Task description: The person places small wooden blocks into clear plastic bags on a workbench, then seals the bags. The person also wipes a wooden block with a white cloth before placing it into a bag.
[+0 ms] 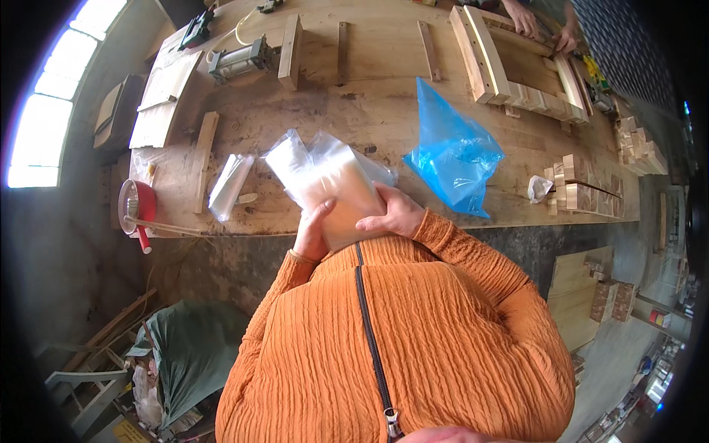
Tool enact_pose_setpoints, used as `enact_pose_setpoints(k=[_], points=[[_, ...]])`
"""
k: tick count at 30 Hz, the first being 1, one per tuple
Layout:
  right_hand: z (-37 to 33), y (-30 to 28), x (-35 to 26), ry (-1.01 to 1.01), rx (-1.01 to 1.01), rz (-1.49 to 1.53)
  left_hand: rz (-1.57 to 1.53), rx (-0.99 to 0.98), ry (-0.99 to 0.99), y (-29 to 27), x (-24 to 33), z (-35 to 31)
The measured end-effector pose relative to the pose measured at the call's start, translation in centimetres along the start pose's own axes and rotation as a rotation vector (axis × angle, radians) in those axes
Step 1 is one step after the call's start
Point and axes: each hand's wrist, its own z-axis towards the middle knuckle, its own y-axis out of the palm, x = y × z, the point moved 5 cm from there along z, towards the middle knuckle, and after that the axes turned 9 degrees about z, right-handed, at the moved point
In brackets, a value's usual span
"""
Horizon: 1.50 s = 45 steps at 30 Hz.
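Note:
Both my hands grip a stack of clear plastic bags at the near edge of the wooden workbench. My left hand holds its lower left side, thumb on top. On its right side my right hand is closed, thumb laid over the plastic and fingers partly hidden behind it. The stack's far end fans out into loose, crinkled corners. Just right of it lies a crumpled blue plastic bag. A narrow folded bundle of clear plastic rests on the bench to the left.
A red-handled pan sits at the bench's left edge. Farther back are a metal cylinder and wooden blocks. Cut wood pieces are stacked at right. Another person's hands work at a wooden frame.

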Motion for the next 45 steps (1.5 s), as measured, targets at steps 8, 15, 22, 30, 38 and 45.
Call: enact_pose_setpoints(k=[8,15,22,30,38,45], points=[[1.5,-3.8,3.0,0.03,0.281,0.384,-0.063,0.1,-0.185,1.2,-0.4,2.9],[2.1,-2.6,-0.8,-0.194,0.484,-0.549,-0.07,0.243,0.08,-0.8,-2.0,4.1],[4.8,1.3,-2.2,-0.399,0.329,-1.271,0.245,0.243,0.523,0.6,-0.7,6.4],[2.6,1.7,-4.6,-0.469,-0.007,-1.16,0.016,0.075,0.019,1.3,-0.3,6.1],[-3.1,0.0,0.1,-0.168,0.398,0.437,0.503,-0.745,-0.369,5.3,-0.2,0.8],[-3.3,3.2,-2.0,-0.414,0.81,0.493,0.86,-0.861,0.02,5.9,2.5,2.3]])
